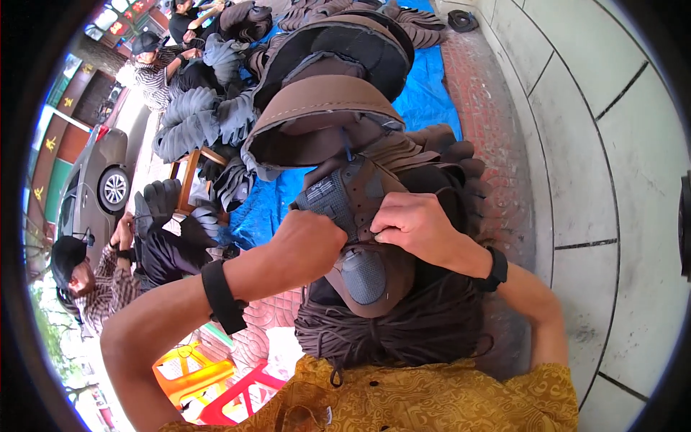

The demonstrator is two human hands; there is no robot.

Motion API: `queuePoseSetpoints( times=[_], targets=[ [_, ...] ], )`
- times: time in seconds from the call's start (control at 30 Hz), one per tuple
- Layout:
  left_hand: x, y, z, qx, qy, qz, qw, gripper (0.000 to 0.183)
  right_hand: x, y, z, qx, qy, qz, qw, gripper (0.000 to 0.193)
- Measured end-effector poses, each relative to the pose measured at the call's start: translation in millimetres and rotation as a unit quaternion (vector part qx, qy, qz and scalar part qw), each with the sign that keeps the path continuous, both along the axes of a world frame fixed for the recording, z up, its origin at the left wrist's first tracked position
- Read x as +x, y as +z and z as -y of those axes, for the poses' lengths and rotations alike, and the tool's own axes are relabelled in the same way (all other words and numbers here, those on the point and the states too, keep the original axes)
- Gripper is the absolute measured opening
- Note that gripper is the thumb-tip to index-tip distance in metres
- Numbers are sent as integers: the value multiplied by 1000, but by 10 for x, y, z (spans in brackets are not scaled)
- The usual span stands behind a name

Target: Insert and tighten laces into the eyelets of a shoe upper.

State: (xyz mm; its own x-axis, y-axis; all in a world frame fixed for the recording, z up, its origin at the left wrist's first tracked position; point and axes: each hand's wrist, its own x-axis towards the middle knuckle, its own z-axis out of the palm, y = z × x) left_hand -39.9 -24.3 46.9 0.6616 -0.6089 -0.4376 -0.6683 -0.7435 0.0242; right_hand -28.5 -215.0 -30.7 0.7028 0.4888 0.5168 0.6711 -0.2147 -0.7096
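Observation:
A brown and grey shoe upper (392, 277) lies over my lap, its rounded toe toward me and its grey mesh tongue showing between rows of eyelets. My left hand (311, 236) is closed against the left side of the tongue; the back of the hand hides what its fingertips hold. On the other side, my right hand (414, 225) pinches at the eyelet edge of the upper. Whether a lace end is between those fingers cannot be made out. Below the toe, a thick bundle of dark brown laces (389, 333) rests across my lap.
Beyond my hands stand large curved brown shoe pieces (324, 101) and stacks of grey uppers (191, 122) on a blue tarp (432, 90). A tiled wall (576, 165) runs along the right. Co-workers (101, 281) sit at left, near orange (191, 374) and red stools (245, 396).

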Motion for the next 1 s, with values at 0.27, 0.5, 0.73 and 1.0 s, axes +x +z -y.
queuePoseSetpoints(
  times=[0.27, 0.5, 0.73, 1.0],
  targets=[
    [62, 1, -70, 2, 77, 5, 997, 8, -133, -28, -269, -4, 32, 107, 994, 7],
    [83, 0, -21, 18, 36, -37, 999, 12, -154, -45, -244, -5, 55, 68, 996, 7],
    [76, -110, -121, -57, 91, -90, 990, 19, -175, -69, -262, -23, 41, 67, 997, 6],
    [-89, -160, -44, -116, 243, 42, 962, 19, -217, 34, -324, -169, 36, 111, 979, 8]
  ],
)
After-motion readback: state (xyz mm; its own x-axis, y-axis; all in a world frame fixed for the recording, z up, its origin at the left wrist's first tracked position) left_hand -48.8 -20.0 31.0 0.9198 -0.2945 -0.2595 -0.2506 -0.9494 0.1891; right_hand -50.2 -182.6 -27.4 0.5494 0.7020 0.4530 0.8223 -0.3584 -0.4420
